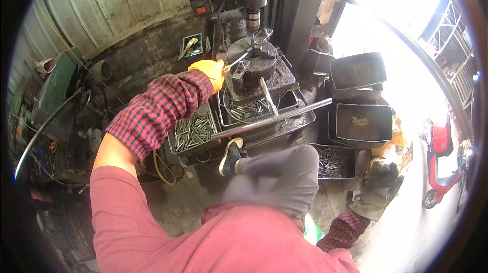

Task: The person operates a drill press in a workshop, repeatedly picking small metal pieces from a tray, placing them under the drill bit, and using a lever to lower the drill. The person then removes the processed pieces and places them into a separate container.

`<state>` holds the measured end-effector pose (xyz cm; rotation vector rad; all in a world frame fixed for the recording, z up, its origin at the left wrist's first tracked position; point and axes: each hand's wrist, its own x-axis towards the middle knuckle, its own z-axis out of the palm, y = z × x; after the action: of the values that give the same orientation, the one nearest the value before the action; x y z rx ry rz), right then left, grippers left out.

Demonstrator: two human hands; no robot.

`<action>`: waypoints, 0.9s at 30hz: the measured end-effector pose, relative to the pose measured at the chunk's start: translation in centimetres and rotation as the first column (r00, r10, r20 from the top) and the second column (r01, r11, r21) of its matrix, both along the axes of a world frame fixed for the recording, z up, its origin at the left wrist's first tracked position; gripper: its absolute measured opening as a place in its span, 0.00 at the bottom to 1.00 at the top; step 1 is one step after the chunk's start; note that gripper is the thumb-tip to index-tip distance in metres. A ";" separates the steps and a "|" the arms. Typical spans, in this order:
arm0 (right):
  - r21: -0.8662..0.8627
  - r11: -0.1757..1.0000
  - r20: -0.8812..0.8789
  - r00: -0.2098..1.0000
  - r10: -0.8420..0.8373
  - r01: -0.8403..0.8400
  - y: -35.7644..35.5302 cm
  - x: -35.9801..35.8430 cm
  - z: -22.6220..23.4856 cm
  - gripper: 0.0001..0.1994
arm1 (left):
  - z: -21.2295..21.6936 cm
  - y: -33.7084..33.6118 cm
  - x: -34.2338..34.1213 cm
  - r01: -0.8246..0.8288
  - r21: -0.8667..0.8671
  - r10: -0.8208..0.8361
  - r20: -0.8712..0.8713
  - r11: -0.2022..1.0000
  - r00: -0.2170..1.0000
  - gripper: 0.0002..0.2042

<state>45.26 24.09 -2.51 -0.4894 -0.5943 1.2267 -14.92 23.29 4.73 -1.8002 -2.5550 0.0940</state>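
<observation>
In an orange glove, my left hand (209, 72) is closed on a thin metal rod (239, 59). The rod slants up and right to the round clamping fixture (245, 49) on the machine's table. Above that fixture hangs the drill press spindle (253, 17), apart from it. My right hand (378, 191), in a dark grey glove, is low at the right, away from the machine. Its fingers look spread; a small dark shape by the thumb side is too unclear to name.
Trays of short metal pins (193, 131) stand below the fixture, with a long metal bar (274, 119) across their front. Another bin of pins (333, 162) is beside my knee. Black bins (358, 71) stack at right; a red scooter (441, 158) stands beyond. A switch box (200, 2) hangs behind.
</observation>
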 end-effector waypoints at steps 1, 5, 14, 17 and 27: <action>0.005 1.000 0.005 1.000 -0.003 0.003 0.0 0.0 0.0 0.29 | -0.1 -0.1 -0.1 -0.020 -0.046 0.020 -0.005 0.999 1.000 0.21; 0.066 0.992 -0.069 0.992 0.110 -0.105 0.2 0.5 -0.8 0.28 | -0.2 -1.2 -2.4 -0.001 0.249 -0.038 0.149 0.968 0.988 0.17; -0.115 0.989 0.287 0.956 -0.055 0.091 0.3 -2.0 -3.6 0.29 | -17.7 -16.3 -12.0 -0.683 0.370 0.265 0.724 0.630 0.637 0.32; -0.113 0.945 0.495 0.842 -0.215 0.307 0.3 -3.1 -3.1 0.27 | -27.8 -23.2 -10.1 -0.783 0.188 0.484 0.693 0.594 0.534 0.29; -0.034 0.925 0.001 0.926 0.378 -0.378 3.9 -6.2 -3.9 0.27 | -33.0 -28.9 -4.7 -0.852 -0.226 0.855 0.352 0.473 0.381 0.47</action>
<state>39.10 28.03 -6.37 -0.4173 -0.6967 1.6049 -19.61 -5.59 -28.28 -0.2336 -3.4937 -0.3271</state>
